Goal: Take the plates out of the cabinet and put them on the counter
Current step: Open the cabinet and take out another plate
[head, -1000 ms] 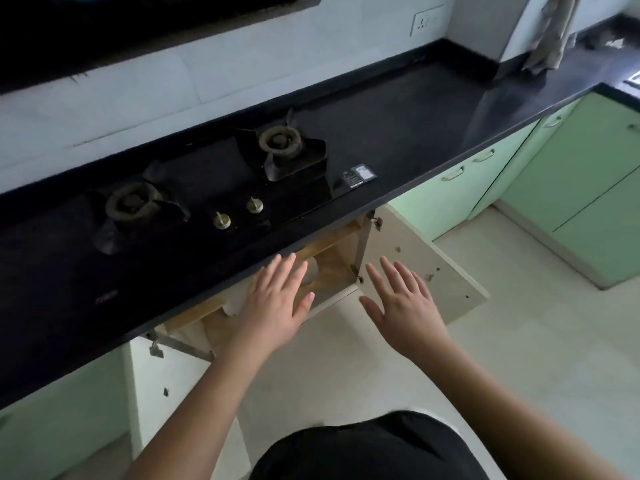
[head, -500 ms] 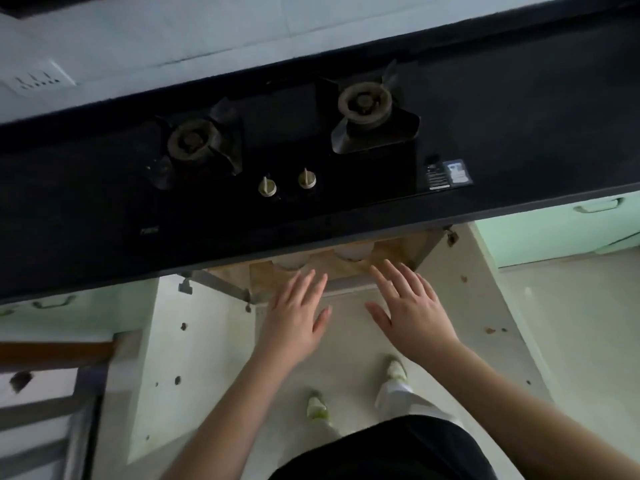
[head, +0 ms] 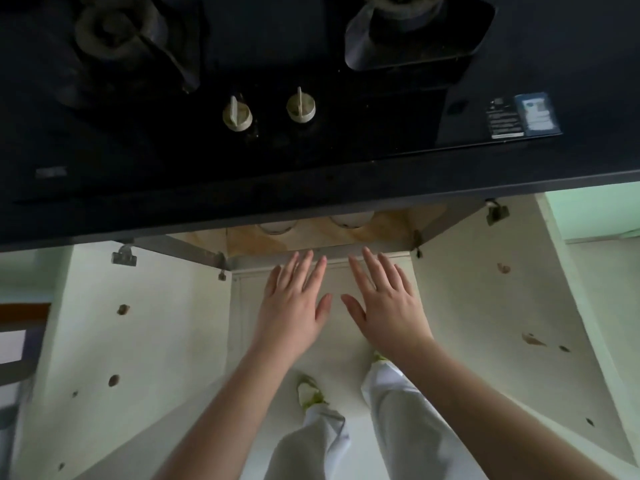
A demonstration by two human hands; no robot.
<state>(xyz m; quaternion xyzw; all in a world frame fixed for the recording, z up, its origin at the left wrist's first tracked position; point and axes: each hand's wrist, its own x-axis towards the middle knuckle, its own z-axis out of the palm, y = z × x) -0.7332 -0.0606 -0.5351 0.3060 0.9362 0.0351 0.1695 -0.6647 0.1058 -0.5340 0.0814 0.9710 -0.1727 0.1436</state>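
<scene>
Under the black counter (head: 311,192) the cabinet (head: 311,242) stands with both doors swung wide. On its wooden shelf, two pale round rims show, likely plates: one (head: 277,227) on the left and one (head: 351,220) on the right, mostly hidden by the counter edge. My left hand (head: 294,306) and my right hand (head: 384,303) are held flat, palms down, fingers apart, side by side just in front of the cabinet's lower front edge. Neither hand holds anything, and both are short of the plates.
A black two-burner gas hob (head: 270,81) with two knobs (head: 268,110) fills the counter above the cabinet. The open left door (head: 138,341) and right door (head: 502,323) flank my arms. My feet (head: 311,393) stand on the pale floor between the doors.
The view has swung down and closer to the cabinet. Both hands have come nearer together and reached forward to the cabinet's front edge, still empty and spread.
</scene>
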